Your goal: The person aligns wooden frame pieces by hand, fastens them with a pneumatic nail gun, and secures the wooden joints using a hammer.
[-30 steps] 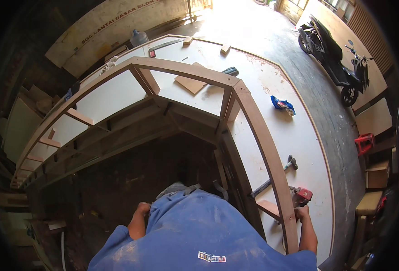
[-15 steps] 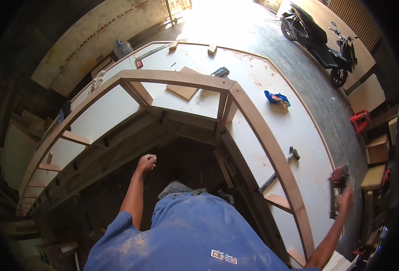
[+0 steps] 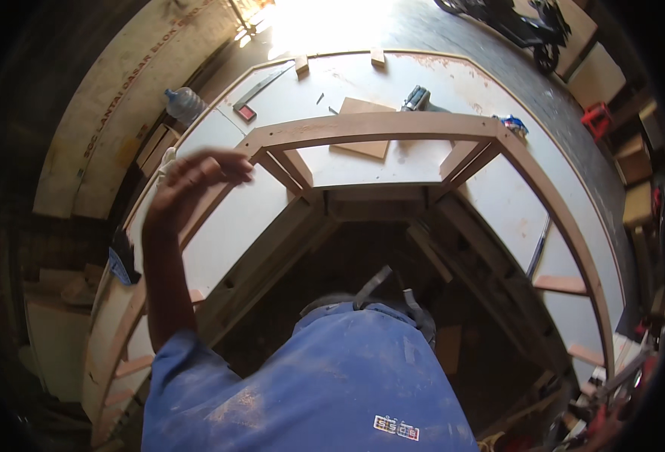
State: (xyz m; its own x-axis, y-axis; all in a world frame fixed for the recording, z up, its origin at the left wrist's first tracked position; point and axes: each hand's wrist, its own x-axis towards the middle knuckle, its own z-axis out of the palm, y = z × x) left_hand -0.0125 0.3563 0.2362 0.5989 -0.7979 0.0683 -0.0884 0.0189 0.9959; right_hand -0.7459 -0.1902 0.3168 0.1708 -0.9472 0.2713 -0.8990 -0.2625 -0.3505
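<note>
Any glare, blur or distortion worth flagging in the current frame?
Head view: glare whites out the top centre; the left hand is smeared by blur; fisheye distortion bows the wooden frame; the floor inside it sits in deep shadow.

The person's bare left hand is up in front, a little blurred, wrist bent over, its loosely curled fingers pointing rightward. Below it, the bare left forearm stands nearly upright from a bent elbow, beside the blue-clad torso.
</note>
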